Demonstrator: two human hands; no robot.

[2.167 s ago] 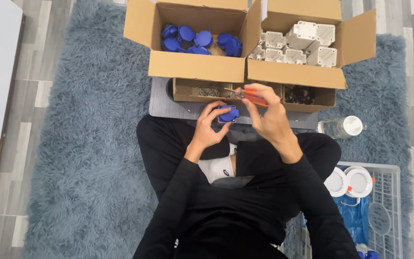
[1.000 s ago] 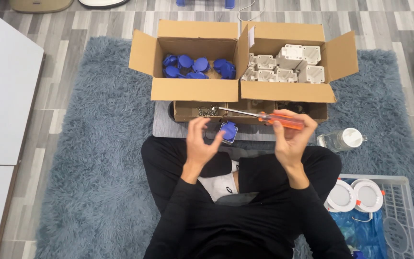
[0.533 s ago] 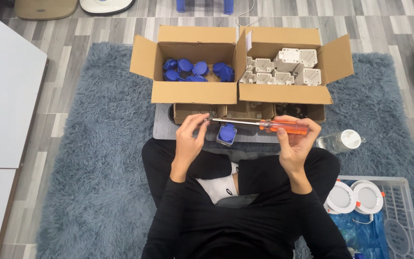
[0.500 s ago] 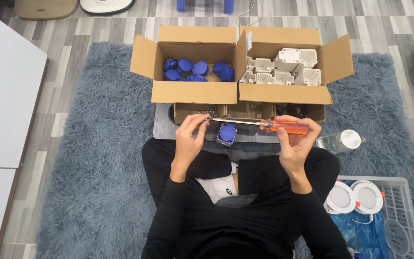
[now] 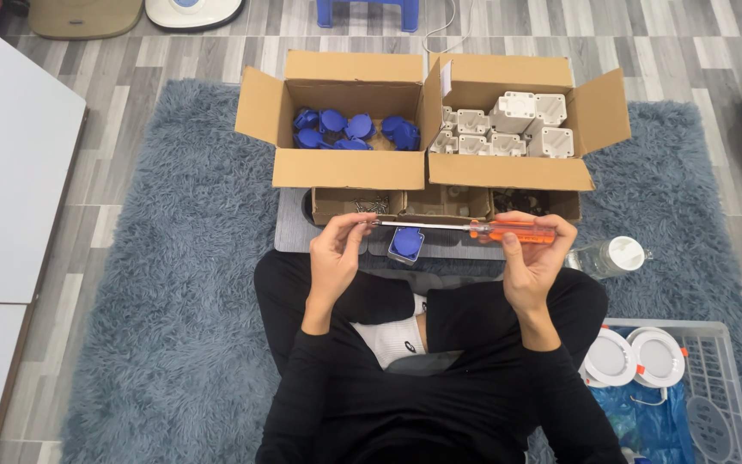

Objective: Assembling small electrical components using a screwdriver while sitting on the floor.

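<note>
Seated cross-legged on a shaggy blue-grey rug (image 5: 165, 283), holding a screwdriver (image 5: 465, 228) level above the lap: right hand (image 5: 532, 258) in a closed grip around the orange handle, left hand (image 5: 337, 251) in a narrow grip pinching the tip of the metal shaft. Just below the shaft, one small blue part (image 5: 406, 244) on a grey mat (image 5: 289, 232). Beyond the screwdriver, two open cardboard boxes side by side: the left box (image 5: 349, 167) holding round blue parts, roughly seven; the right box (image 5: 508, 172) holding white square housings, about seven visible. Between boxes and screwdriver, a low cardboard tray (image 5: 337, 204) in three compartments. Right of the handle, one clear bottle (image 5: 607, 256) with a white cap; further right and nearer, a white wire basket (image 5: 714, 378) with two round white fittings.
</note>
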